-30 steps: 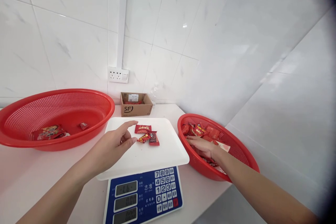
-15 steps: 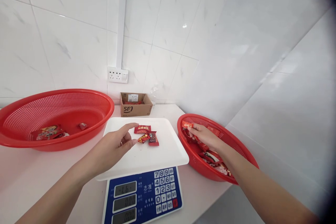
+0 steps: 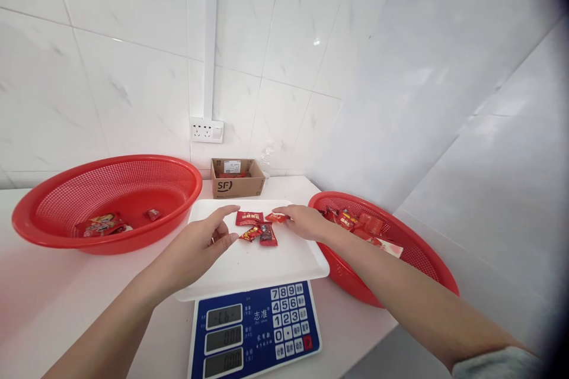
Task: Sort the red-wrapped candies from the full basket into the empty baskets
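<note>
A blue digital scale (image 3: 255, 328) with a white weighing tray (image 3: 271, 263) stands before me. Three red snack packets (image 3: 256, 228) lie on the tray's far part. My left hand (image 3: 202, 246) hovers over the tray's left side, fingers apart, thumb and forefinger close to the packets, holding nothing. My right hand (image 3: 302, 222) reaches over the tray's right edge and pinches a small red packet (image 3: 275, 217) beside the others.
A red mesh basket (image 3: 413, 254) on the right holds several red packets. A larger red basket (image 3: 106, 201) on the left holds a few packets. A small cardboard box (image 3: 237, 177) and a wall socket (image 3: 207, 130) are behind the scale.
My right hand lifted a red packet out of the right basket and carried it left to the scale tray. My left hand stayed by the packets. The view shifted slightly.
</note>
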`<move>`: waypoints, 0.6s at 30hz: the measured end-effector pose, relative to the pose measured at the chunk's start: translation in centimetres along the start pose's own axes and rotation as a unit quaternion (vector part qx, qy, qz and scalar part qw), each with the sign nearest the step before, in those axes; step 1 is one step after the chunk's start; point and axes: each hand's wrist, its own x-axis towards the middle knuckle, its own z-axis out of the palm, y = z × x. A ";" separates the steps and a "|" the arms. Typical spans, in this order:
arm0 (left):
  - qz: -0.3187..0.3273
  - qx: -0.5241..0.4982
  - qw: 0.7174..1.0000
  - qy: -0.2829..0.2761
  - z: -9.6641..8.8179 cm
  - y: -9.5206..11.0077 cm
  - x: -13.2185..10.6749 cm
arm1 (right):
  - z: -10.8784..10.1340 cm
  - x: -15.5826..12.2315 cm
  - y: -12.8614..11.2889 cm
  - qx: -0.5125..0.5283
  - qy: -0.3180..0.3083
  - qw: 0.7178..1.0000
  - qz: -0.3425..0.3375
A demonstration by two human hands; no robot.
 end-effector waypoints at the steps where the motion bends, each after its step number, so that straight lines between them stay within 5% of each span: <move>1: -0.001 -0.002 1.000 0.001 -0.1 0.0 0.0 | -0.1 0.2 0.1 0.000 -0.007 1.000 -0.005; 11: 0.000 -0.017 1.000 0.007 -0.2 -0.1 -0.1 | 0.0 0.9 -1.0 0.033 0.000 0.999 0.002; 18: -0.003 -0.022 1.000 0.011 -0.4 0.0 -0.3 | 0.4 1.6 -1.2 0.022 0.000 0.998 -0.063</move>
